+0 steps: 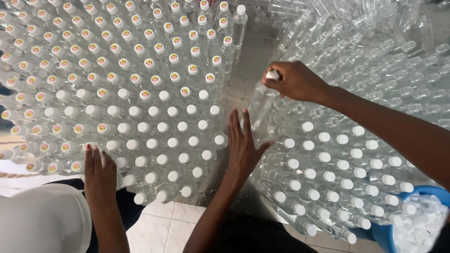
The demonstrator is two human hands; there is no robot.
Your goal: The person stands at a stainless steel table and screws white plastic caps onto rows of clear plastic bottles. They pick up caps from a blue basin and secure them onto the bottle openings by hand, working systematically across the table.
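1. Plainly clamps right hand (296,82) over the cap (272,75) of a tilted bottle (259,107), grip closed, in the gap between two stacks.
2. Keeps left hand (243,147) flat, open, empty, beside the bottle, seemingly to steady it.
3. Sits beside a blue tub (380,233) of caps, probably for easy reach.
4. Shares the capped rows (154,126) with another person's hand (99,175).

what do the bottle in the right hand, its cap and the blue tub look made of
Bottle: looks like thin clear plastic; the floor shows through it and it glints.
Cap: opaque white, matte, probably plastic, mostly covered by the right hand.
Blue tub: smooth, slightly glossy rim, likely moulded plastic.
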